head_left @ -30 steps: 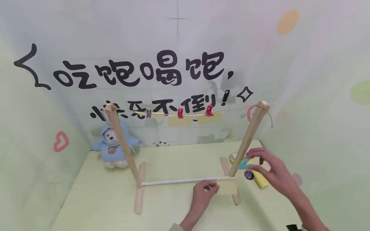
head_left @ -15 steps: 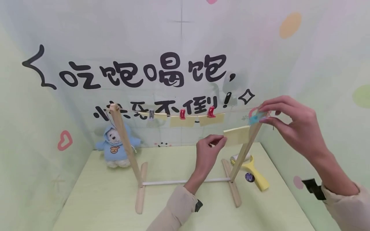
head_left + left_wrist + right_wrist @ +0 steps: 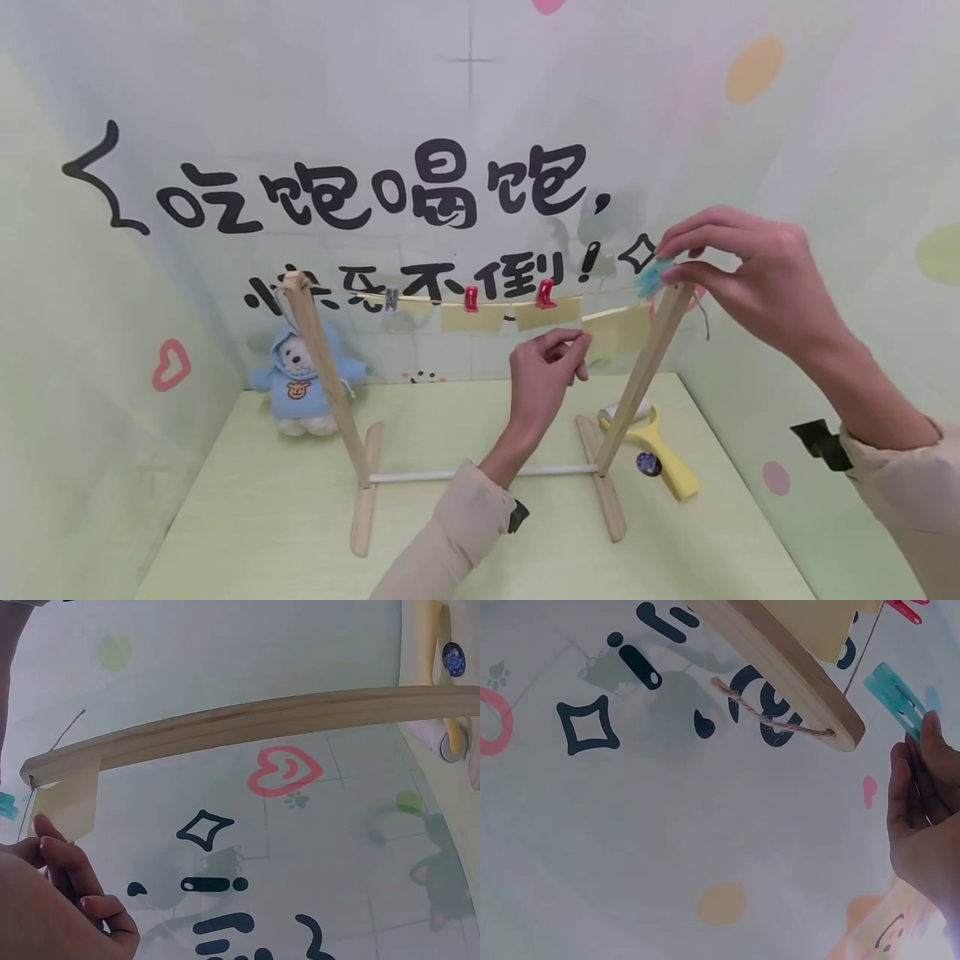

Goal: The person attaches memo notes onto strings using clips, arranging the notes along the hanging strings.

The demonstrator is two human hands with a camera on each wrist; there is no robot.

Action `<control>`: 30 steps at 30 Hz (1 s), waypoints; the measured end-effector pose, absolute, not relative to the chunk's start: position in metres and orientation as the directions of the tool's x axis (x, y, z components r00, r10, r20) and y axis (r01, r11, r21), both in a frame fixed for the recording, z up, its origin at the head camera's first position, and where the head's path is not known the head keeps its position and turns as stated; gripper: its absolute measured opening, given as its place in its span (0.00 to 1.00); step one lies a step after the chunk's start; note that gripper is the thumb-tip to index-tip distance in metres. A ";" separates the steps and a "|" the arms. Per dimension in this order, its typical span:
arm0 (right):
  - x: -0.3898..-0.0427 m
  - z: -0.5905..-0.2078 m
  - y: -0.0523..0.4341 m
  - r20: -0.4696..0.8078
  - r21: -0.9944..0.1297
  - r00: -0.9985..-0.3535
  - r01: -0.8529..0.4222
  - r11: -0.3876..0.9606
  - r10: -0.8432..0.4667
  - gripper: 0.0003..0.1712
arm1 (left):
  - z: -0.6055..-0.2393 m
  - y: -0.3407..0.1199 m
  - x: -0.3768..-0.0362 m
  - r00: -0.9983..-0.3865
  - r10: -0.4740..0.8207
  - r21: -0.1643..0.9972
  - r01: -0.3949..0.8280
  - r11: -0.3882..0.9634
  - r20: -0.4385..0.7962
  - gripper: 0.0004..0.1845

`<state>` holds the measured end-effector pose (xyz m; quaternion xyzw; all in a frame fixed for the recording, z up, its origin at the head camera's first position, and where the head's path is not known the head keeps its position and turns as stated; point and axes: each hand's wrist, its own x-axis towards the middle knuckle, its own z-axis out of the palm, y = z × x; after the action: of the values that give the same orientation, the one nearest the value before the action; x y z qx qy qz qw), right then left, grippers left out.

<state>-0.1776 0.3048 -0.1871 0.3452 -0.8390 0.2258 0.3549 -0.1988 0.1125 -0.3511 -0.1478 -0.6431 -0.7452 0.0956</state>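
A small wooden rack (image 3: 322,367) carries a string (image 3: 600,293) between its two slanted posts. My left hand (image 3: 558,358) pinches a pale yellow paper note (image 3: 618,329) and holds it up against the string beside the right post (image 3: 645,367). My right hand (image 3: 690,258) pinches a teal clothes peg (image 3: 651,277) just above the note, at the top of that post. The peg (image 3: 895,694) shows at my fingertips in the right wrist view, the note (image 3: 69,801) hangs under the post in the left wrist view.
Two red pegs (image 3: 470,297) and a clear peg (image 3: 390,300) hold yellow notes on the string. A plush bear in a blue hoodie (image 3: 302,385) sits at the back left. A yellow-handled lint roller (image 3: 660,454) lies by the right foot.
Both hands rose from the table to the string. The left brought the yellow note up under the line; the right carried the teal peg to the top of the right post.
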 end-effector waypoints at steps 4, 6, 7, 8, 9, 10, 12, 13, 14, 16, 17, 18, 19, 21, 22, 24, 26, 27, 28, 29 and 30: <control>-0.185 -0.185 0.300 0.738 -0.136 -0.519 -0.740 0.659 -0.431 0.19 | -0.346 0.115 -0.199 -0.942 0.037 0.928 0.322 -0.186 0.334 0.09; -0.188 -0.185 0.299 0.732 -0.135 -0.525 -0.737 0.663 -0.435 0.19 | -0.345 0.115 -0.199 -0.946 0.033 0.930 0.311 -0.195 0.324 0.08; -0.189 -0.185 0.299 0.727 -0.137 -0.530 -0.734 0.665 -0.436 0.19 | -0.345 0.115 -0.199 -0.947 0.032 0.931 0.306 -0.198 0.318 0.08; -0.190 -0.185 0.298 0.725 -0.135 -0.531 -0.734 0.666 -0.439 0.19 | -0.345 0.115 -0.199 -0.950 0.030 0.932 0.299 -0.207 0.311 0.08; -0.191 -0.186 0.298 0.720 -0.131 -0.533 -0.733 0.667 -0.444 0.19 | -0.344 0.116 -0.199 -0.952 0.029 0.932 0.292 -0.214 0.305 0.08; -0.191 -0.186 0.298 0.716 -0.127 -0.534 -0.734 0.668 -0.450 0.19 | -0.344 0.116 -0.198 -0.954 0.030 0.932 0.286 -0.221 0.300 0.08; -0.192 -0.187 0.297 0.708 -0.117 -0.534 -0.735 0.668 -0.463 0.18 | -0.342 0.116 -0.198 -0.954 0.030 0.931 0.284 -0.231 0.298 0.09; -0.192 -0.187 0.297 0.704 -0.112 -0.533 -0.735 0.669 -0.468 0.18 | -0.341 0.116 -0.198 -0.954 0.028 0.929 0.285 -0.234 0.300 0.09; -0.192 -0.187 0.296 0.702 -0.105 -0.532 -0.736 0.669 -0.474 0.17 | -0.340 0.116 -0.198 -0.953 0.027 0.928 0.288 -0.236 0.302 0.10; -0.193 -0.187 0.295 0.698 -0.099 -0.530 -0.738 0.668 -0.481 0.17 | -0.338 0.116 -0.197 -0.952 0.023 0.927 0.292 -0.237 0.306 0.10; -0.193 -0.187 0.295 0.697 -0.097 -0.529 -0.739 0.667 -0.484 0.16 | -0.337 0.116 -0.197 -0.952 0.021 0.926 0.293 -0.238 0.306 0.10; -0.193 -0.188 0.295 0.696 -0.098 -0.528 -0.741 0.665 -0.487 0.16 | -0.336 0.116 -0.197 -0.952 0.018 0.926 0.292 -0.239 0.305 0.10; -0.193 -0.188 0.295 0.695 -0.099 -0.528 -0.743 0.662 -0.489 0.16 | -0.336 0.116 -0.197 -0.952 0.017 0.925 0.293 -0.241 0.305 0.10; -0.193 -0.189 0.294 0.693 -0.103 -0.526 -0.749 0.654 -0.493 0.17 | -0.335 0.117 -0.196 -0.952 0.018 0.924 0.292 -0.248 0.306 0.10; -0.193 -0.189 0.294 0.692 -0.104 -0.525 -0.752 0.651 -0.496 0.17 | -0.334 0.117 -0.196 -0.951 0.017 0.923 0.294 -0.249 0.307 0.10; -0.193 -0.189 0.293 0.688 -0.101 -0.522 -0.757 0.645 -0.505 0.17 | -0.333 0.117 -0.196 -0.949 0.017 0.921 0.300 -0.248 0.314 0.10; -0.194 -0.190 0.293 0.679 -0.097 -0.523 -0.760 0.643 -0.516 0.18 | -0.333 0.117 -0.196 -0.947 0.017 0.920 0.308 -0.243 0.321 0.11; -0.194 -0.190 0.293 0.672 -0.093 -0.526 -0.759 0.644 -0.522 0.18 | -0.333 0.118 -0.196 -0.947 0.016 0.920 0.309 -0.242 0.322 0.11; -0.194 -0.190 0.293 0.662 -0.091 -0.531 -0.757 0.646 -0.529 0.18 | -0.333 0.118 -0.196 -0.946 0.015 0.920 0.311 -0.241 0.324 0.10; -0.194 -0.190 0.293 0.653 -0.089 -0.536 -0.756 0.649 -0.535 0.19 | -0.333 0.118 -0.196 -0.946 0.016 0.919 0.312 -0.240 0.325 0.10; -0.195 -0.191 0.293 0.643 -0.088 -0.541 -0.755 0.650 -0.541 0.19 | -0.333 0.118 -0.197 -0.946 0.016 0.920 0.311 -0.240 0.324 0.10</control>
<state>-0.1946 0.2934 -0.1907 0.3771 -0.8591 0.1807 0.2952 -0.1966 0.1181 -0.3334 -0.1342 -0.6092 -0.7758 0.0951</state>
